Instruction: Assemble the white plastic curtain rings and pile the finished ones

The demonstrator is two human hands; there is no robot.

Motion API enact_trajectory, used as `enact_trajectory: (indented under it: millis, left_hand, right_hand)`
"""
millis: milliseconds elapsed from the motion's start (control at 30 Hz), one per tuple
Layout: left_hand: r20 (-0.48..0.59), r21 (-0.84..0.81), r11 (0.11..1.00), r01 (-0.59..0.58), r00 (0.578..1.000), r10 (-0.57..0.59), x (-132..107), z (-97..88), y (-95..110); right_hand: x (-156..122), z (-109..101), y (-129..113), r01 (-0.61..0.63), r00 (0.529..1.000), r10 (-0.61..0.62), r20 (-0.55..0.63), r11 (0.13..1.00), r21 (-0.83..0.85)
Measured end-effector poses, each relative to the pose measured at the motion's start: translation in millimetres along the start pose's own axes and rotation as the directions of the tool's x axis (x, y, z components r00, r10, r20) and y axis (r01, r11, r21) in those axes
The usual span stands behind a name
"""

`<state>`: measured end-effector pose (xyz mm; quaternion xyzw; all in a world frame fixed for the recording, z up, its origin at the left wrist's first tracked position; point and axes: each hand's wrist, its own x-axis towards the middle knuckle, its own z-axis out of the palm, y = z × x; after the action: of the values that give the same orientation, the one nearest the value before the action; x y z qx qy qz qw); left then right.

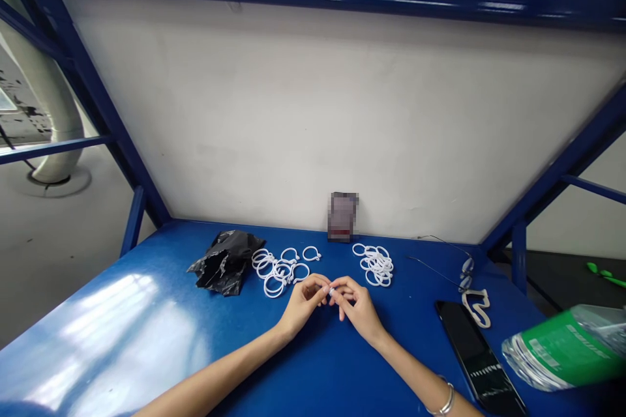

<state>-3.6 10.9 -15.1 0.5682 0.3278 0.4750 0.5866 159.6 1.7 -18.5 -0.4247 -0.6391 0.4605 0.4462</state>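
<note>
My left hand (306, 300) and my right hand (356, 305) meet above the blue table, fingertips pinched together. Between them shows a small white piece (332, 291), mostly hidden by the fingers, so its full shape cannot be made out. Just beyond my left hand lies a loose group of white rings (274, 270), each with a little tab or eyelet. One white ring (311, 253) rests slightly apart from that group. Beyond my right hand is a tighter pile of white rings (379, 265).
A crumpled black plastic bag (225, 262) lies left of the rings. A dark upright object (342, 216), blurred out, leans on the back panel. To the right are eyeglasses (465, 273), a pale loop-shaped item (476, 308), a black phone (479, 358) and a green-labelled bottle (562, 348).
</note>
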Motion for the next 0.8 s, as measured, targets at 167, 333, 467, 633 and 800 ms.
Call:
enact_trajectory:
  millis: [167,333,467,633,800]
  left_hand:
    - [-0.044,0.306,0.942,-0.138,0.986,0.158,-6.6,1.6,3.5]
    - [-0.01,0.492,0.837,-0.239,0.96,0.28,-7.8,0.1,1.6]
    - [0.025,0.562,0.765,-0.317,0.93,0.367,-8.1,-0.6,-0.1]
    - [0.066,0.606,0.699,-0.378,0.901,0.43,-9.0,-2.5,0.5]
    - [0.113,0.656,0.62,-0.431,0.868,0.484,-9.5,-5.4,-1.2]
  right_hand:
    - [-0.1,-1.2,-1.6,0.043,0.997,-0.047,-0.056,0.997,-0.06]
    - [-2.6,-0.4,-5.5,0.09,0.99,-0.105,-0.093,0.985,-0.15]
    - [-4.0,0.6,-5.6,0.13,0.984,-0.149,-0.097,0.975,-0.181]
    - [-4.3,1.7,-3.4,0.178,0.976,-0.195,-0.101,0.971,-0.158]
    - [-4.2,1.1,-2.6,0.221,0.966,-0.244,-0.085,0.95,-0.22]
